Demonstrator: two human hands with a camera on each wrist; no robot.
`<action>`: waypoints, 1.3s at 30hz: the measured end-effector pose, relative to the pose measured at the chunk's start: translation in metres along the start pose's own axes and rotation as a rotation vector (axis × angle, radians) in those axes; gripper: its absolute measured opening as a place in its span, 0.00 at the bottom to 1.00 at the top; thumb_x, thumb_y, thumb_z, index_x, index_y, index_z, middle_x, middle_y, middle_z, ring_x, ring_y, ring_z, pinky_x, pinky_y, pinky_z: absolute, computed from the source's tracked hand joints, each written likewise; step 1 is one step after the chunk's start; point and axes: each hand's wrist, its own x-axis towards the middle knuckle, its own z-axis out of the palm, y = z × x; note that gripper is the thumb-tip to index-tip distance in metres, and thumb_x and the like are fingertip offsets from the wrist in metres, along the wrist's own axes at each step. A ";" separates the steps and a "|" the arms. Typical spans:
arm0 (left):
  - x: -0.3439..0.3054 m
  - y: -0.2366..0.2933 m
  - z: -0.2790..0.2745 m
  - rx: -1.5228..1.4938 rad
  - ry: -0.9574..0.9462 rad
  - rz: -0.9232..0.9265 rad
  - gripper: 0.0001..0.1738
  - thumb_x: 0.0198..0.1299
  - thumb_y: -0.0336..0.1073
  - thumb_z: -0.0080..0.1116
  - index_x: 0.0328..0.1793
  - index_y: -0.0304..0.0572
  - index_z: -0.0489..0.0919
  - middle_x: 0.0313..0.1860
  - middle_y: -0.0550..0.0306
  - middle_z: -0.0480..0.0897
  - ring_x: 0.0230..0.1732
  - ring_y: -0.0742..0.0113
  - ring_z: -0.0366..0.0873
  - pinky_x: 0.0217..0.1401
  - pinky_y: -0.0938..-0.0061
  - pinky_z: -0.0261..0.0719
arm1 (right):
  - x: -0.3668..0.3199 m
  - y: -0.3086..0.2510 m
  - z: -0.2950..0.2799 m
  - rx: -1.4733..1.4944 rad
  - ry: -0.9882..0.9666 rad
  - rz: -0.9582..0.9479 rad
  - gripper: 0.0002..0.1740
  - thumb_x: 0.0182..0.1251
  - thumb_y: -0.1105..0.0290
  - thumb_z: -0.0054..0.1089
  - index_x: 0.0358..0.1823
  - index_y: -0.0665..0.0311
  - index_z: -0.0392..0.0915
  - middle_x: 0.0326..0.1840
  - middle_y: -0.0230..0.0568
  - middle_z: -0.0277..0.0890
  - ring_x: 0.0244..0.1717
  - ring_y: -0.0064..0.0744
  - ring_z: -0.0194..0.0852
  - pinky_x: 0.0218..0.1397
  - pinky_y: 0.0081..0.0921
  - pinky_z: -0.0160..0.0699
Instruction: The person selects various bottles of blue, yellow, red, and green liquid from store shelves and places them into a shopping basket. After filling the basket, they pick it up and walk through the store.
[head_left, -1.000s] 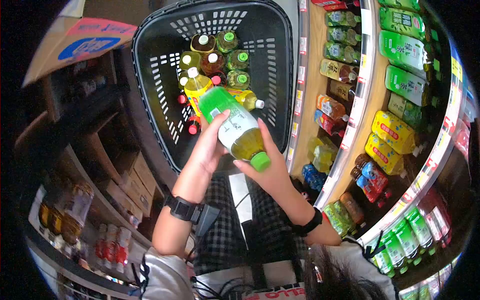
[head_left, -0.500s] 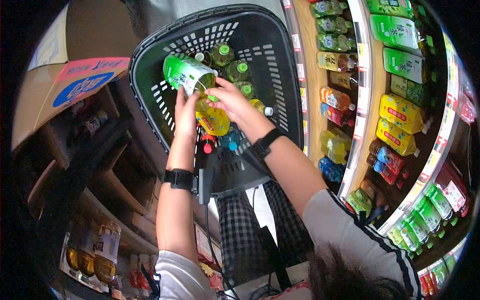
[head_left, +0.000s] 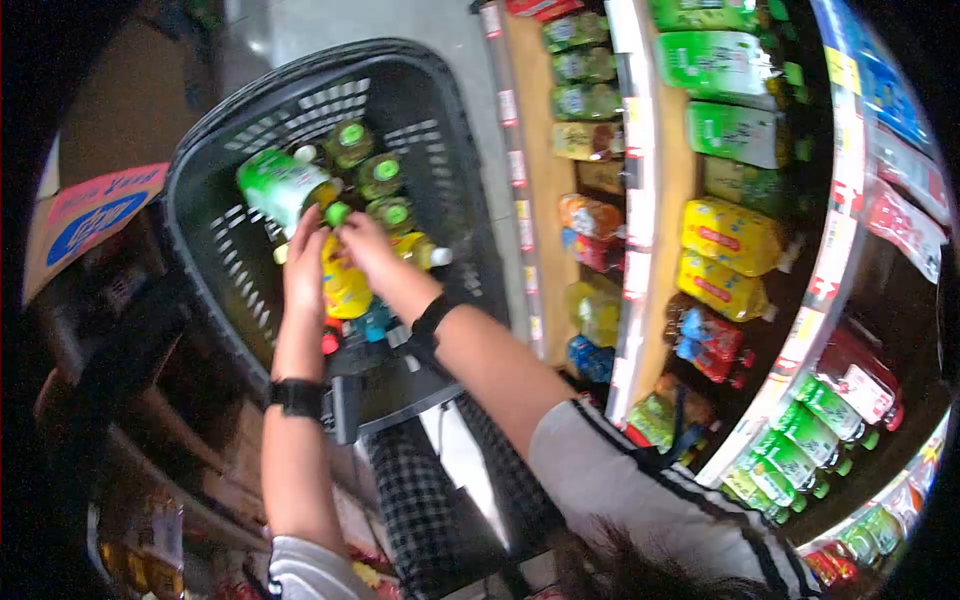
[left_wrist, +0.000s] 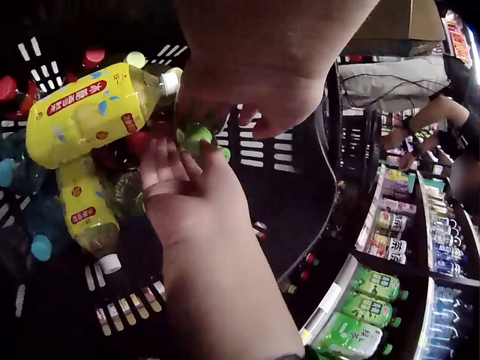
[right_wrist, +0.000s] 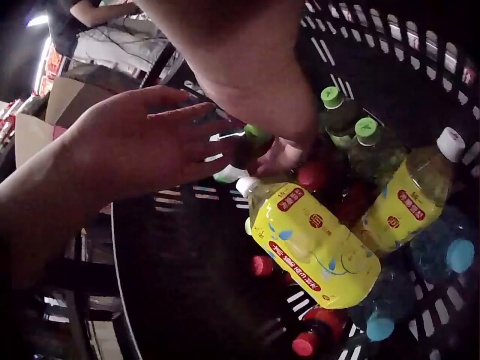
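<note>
A large green-and-white labelled drink bottle (head_left: 285, 185) lies tilted inside the black shopping basket (head_left: 190, 240), its green cap (head_left: 337, 213) toward me. My left hand (head_left: 305, 262) is at the bottle's shoulder; in the right wrist view its fingers (right_wrist: 184, 131) extend nearly straight. Close by the cap is my right hand (head_left: 372, 250), its fingers loosely spread in the left wrist view. Below both hands lies a yellow-labelled bottle (right_wrist: 315, 244) with a white cap, against another yellow-labelled bottle (right_wrist: 405, 202).
Several green-capped bottles (head_left: 380, 175) stand in the basket, near red-capped (right_wrist: 326, 322) and blue-capped bottles (right_wrist: 379, 322). Shelves of drinks (head_left: 730, 235) run along the right. A cardboard box (head_left: 100, 225) is at the left. Another person's arms (left_wrist: 439, 124) appear in the left wrist view.
The green-labelled bottle has gone from being held over the basket's near part to lying farther in at its left. Both hands have reached forward with it, and their grip has loosened.
</note>
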 end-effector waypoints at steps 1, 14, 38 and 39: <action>0.004 -0.007 0.006 -0.004 -0.017 0.057 0.23 0.55 0.31 0.45 0.60 0.39 0.65 0.57 0.50 0.68 0.57 0.65 0.65 0.57 0.77 0.61 | -0.010 0.001 -0.011 0.024 -0.038 0.012 0.14 0.58 0.67 0.46 0.46 0.60 0.66 0.33 0.34 0.71 0.25 0.26 0.72 0.23 0.22 0.71; -0.047 0.053 0.229 -0.009 -0.244 0.397 0.12 0.57 0.27 0.43 0.47 0.33 0.70 0.40 0.54 0.77 0.42 0.69 0.73 0.50 0.78 0.67 | -0.149 -0.250 -0.219 -0.380 0.712 -1.104 0.09 0.58 0.72 0.50 0.38 0.67 0.69 0.35 0.37 0.70 0.40 0.30 0.67 0.49 0.25 0.64; -0.079 0.114 0.342 -1.157 -0.746 -0.372 0.20 0.57 0.51 0.46 0.46 0.46 0.74 0.41 0.58 0.78 0.43 0.66 0.75 0.46 0.68 0.74 | -0.235 -0.270 -0.222 -1.151 0.548 -1.514 0.31 0.42 0.78 0.64 0.51 0.62 0.62 0.54 0.48 0.66 0.58 0.54 0.58 0.60 0.45 0.56; -0.086 0.107 0.328 -1.243 -0.716 -0.414 0.19 0.57 0.50 0.48 0.46 0.46 0.74 0.40 0.58 0.78 0.43 0.65 0.75 0.46 0.68 0.73 | -0.245 -0.261 -0.216 -1.198 0.479 -1.496 0.31 0.42 0.78 0.64 0.51 0.60 0.62 0.54 0.48 0.66 0.57 0.56 0.58 0.59 0.47 0.56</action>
